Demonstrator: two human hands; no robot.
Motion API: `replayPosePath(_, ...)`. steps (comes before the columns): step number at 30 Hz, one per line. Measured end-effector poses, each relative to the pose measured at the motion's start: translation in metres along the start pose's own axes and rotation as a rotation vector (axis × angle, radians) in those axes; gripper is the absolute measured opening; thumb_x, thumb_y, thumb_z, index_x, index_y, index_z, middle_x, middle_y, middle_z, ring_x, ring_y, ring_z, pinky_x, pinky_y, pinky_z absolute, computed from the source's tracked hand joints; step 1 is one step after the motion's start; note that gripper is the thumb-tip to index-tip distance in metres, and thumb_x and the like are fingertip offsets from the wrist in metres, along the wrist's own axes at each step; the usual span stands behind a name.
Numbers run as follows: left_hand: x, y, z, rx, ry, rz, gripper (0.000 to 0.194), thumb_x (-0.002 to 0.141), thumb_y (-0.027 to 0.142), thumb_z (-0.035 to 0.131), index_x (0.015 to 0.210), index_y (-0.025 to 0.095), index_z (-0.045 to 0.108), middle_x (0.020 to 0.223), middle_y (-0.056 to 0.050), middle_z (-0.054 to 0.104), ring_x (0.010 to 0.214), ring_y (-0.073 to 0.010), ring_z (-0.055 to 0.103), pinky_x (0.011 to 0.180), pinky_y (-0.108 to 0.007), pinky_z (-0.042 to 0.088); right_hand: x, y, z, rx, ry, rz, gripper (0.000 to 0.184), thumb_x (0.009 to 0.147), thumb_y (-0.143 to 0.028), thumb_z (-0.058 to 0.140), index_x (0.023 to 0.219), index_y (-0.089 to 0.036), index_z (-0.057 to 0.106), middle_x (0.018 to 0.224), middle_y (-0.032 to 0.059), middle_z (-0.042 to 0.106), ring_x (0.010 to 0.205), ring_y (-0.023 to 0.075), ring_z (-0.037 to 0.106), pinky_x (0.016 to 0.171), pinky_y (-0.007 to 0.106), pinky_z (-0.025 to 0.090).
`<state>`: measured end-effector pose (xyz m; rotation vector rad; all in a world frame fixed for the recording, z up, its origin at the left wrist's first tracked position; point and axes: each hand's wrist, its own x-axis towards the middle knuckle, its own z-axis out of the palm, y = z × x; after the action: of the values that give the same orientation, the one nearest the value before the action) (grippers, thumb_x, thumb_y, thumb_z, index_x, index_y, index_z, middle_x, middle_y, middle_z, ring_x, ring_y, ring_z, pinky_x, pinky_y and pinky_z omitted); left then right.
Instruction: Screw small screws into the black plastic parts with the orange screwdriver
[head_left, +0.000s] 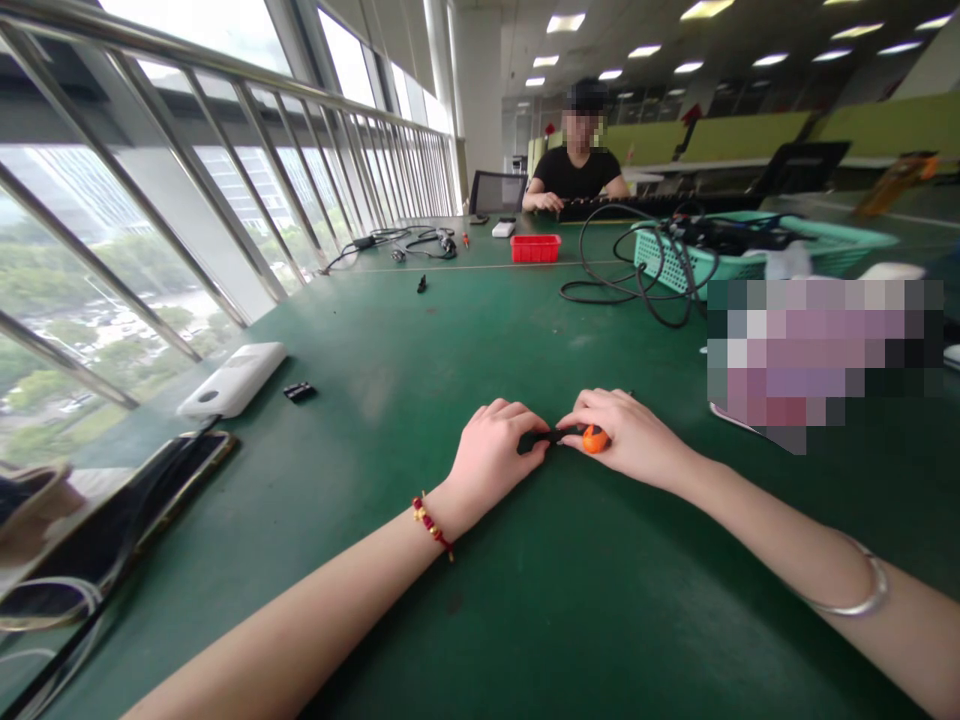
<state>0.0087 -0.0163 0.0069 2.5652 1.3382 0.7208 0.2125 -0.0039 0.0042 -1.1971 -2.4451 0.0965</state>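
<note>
My left hand (499,450) is closed, its thumb and fingers pinching a small black part (553,436) just above the green table. From the other side, the fingertips of my right hand (619,435) meet the same part. Tucked in my right hand is a tool with a rounded orange-and-black handle (596,439), like a screwdriver's; most of it is hidden by the fingers. The two hands almost touch. What the black part is cannot be made out.
Left on the table (465,620) lie a white power bank (234,380), a small black piece (300,392) and a phone (176,490) with cables. Farther off are a red box (535,249), a teal basket (825,255) with black cables, and a seated person (577,170).
</note>
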Motion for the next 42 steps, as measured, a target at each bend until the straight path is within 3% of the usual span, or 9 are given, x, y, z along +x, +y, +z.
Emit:
replayPosePath(7,0.002,-0.008,0.001,0.009,0.028,0.069,0.005,0.082,0.020,0.061,0.087,0.020,0.063,0.089,-0.001,0.066,0.087,-0.0185,0.056,0.079,-0.032,0.045,-0.002,-0.006,0.012,0.118,0.103,0.065,0.010,0.080,-0.024,0.066,0.088,-0.018,0.069,0.078,0.0024,0.062,0.075,0.0164,0.058,0.070,0.030,0.041)
replayPosePath(14,0.002,-0.013,0.000,-0.179,0.036,-0.103,0.022,0.073,0.020,0.068,0.094,0.019,0.062,0.088,-0.002,0.063,0.086,-0.0188,0.058,0.079,-0.033,0.047,-0.003,-0.013,0.010,0.136,0.154,0.087,0.009,0.075,-0.016,0.064,0.083,-0.020,0.066,0.076,0.0012,0.062,0.070,0.0152,0.058,0.066,0.027,0.041)
replayPosePath(22,0.005,-0.015,-0.002,-0.200,-0.010,-0.172,0.012,0.071,0.030,0.072,0.079,0.022,0.071,0.090,-0.004,0.063,0.092,-0.0221,0.056,0.087,-0.038,0.044,-0.004,-0.016,0.009,0.178,0.166,0.054,0.015,0.074,-0.016,0.062,0.088,-0.021,0.062,0.072,0.0006,0.063,0.068,0.0157,0.058,0.065,0.028,0.044)
replayPosePath(27,0.005,-0.014,-0.002,-0.228,0.024,-0.208,0.008,0.072,0.023,0.069,0.079,0.020,0.071,0.087,-0.003,0.065,0.089,-0.0203,0.057,0.086,-0.035,0.046,0.002,-0.018,-0.017,0.297,0.477,0.120,0.007,0.083,-0.028,0.055,0.084,-0.022,0.057,0.067,-0.0004,0.054,0.061,0.0143,0.053,0.063,0.028,0.043)
replayPosePath(30,0.006,-0.016,0.000,-0.214,0.035,-0.228,0.010,0.073,0.026,0.069,0.080,0.019,0.072,0.086,-0.004,0.066,0.088,-0.0207,0.058,0.084,-0.035,0.047,0.017,-0.013,-0.043,0.361,0.711,0.173,0.016,0.085,-0.033,0.051,0.073,-0.023,0.055,0.071,0.0019,0.055,0.068,0.0164,0.054,0.064,0.030,0.042)
replayPosePath(32,0.007,-0.018,0.000,-0.212,0.035,-0.233,0.010,0.074,0.026,0.069,0.080,0.019,0.072,0.086,-0.004,0.066,0.086,-0.0204,0.058,0.082,-0.034,0.048,0.030,-0.010,-0.055,0.499,0.802,0.193,0.027,0.086,-0.036,0.047,0.063,-0.022,0.052,0.059,-0.0001,0.046,0.057,0.0145,0.047,0.057,0.029,0.038)
replayPosePath(35,0.009,-0.021,-0.001,-0.225,0.019,-0.221,0.010,0.074,0.025,0.069,0.082,0.019,0.072,0.084,-0.004,0.065,0.084,-0.0191,0.059,0.079,-0.032,0.049,0.046,-0.012,-0.062,0.657,0.766,0.215,0.030,0.081,-0.033,0.054,0.055,-0.022,0.046,0.052,-0.0025,0.041,0.049,0.0112,0.040,0.049,0.027,0.034)
replayPosePath(39,0.010,-0.023,-0.002,-0.222,0.008,-0.200,0.011,0.074,0.026,0.069,0.082,0.019,0.073,0.083,-0.004,0.065,0.082,-0.0183,0.059,0.078,-0.031,0.049,0.050,-0.020,-0.058,0.648,0.658,0.242,0.028,0.075,-0.023,0.056,0.050,-0.021,0.044,0.046,-0.0041,0.040,0.043,0.0084,0.035,0.044,0.024,0.031)
replayPosePath(42,0.010,-0.022,-0.002,-0.207,0.005,-0.192,0.011,0.075,0.026,0.069,0.082,0.019,0.073,0.083,-0.004,0.065,0.083,-0.0187,0.059,0.078,-0.031,0.049,0.048,-0.023,-0.055,0.661,0.650,0.244,0.027,0.074,-0.021,0.054,0.049,-0.021,0.045,0.044,-0.0046,0.039,0.041,0.0078,0.034,0.042,0.024,0.030)
